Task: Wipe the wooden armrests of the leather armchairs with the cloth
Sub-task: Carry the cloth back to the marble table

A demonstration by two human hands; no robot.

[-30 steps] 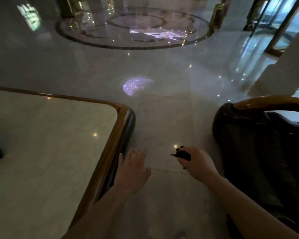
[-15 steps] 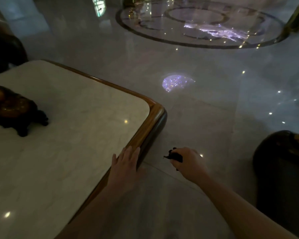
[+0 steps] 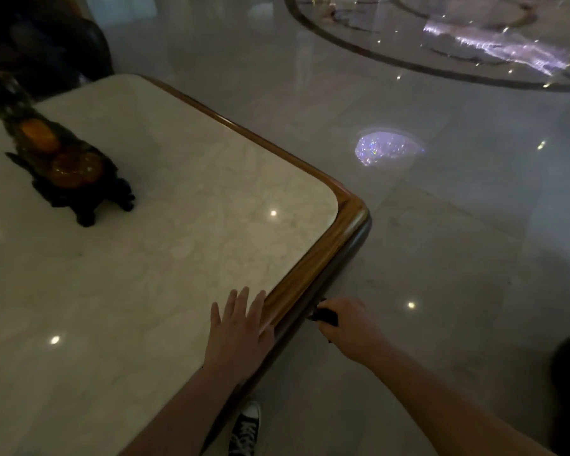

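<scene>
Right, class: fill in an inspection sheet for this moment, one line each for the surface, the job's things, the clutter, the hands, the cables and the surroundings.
Surface: marble-topped table with a rounded wooden rim; ceiling lights reflect in it.
Job's things: dark cloth bunched in the right hand; a dark armchair shows dimly beyond the table, its armrests not discernible.
Clutter: dark carved ornament with amber parts standing on the table.
Hands: left hand open and flat over the table's near edge; right hand closed on the cloth, just off the rim.
Cables: nothing seen.
Surroundings: polished stone floor with a circular inlay; a sneaker below the table edge.
</scene>
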